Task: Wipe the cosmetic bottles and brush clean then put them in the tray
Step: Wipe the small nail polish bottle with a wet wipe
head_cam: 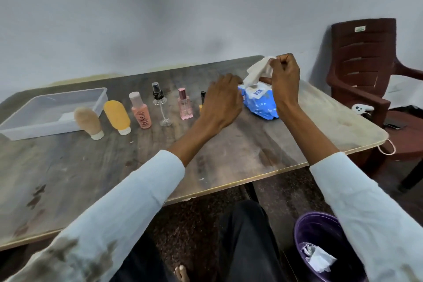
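My right hand (285,75) pinches a white wet wipe (257,71) that trails up out of a blue wipe pack (258,104) on the table. My left hand (223,101) presses on the pack's left end, fingers fairly straight. Left of the pack stands a row: a black tube (203,95) partly behind my left hand, a pink perfume bottle (185,105), a clear spray bottle (160,103), a pink bottle (140,111), an orange tube (117,117) and a beige tube (89,122). A clear plastic tray (18,125) lies at the far left.
The wooden table (229,151) stands against a grey wall. A brown plastic chair (364,71) is at the right with small items on its seat. A purple bin (325,242) with crumpled paper sits on the floor by my right knee.
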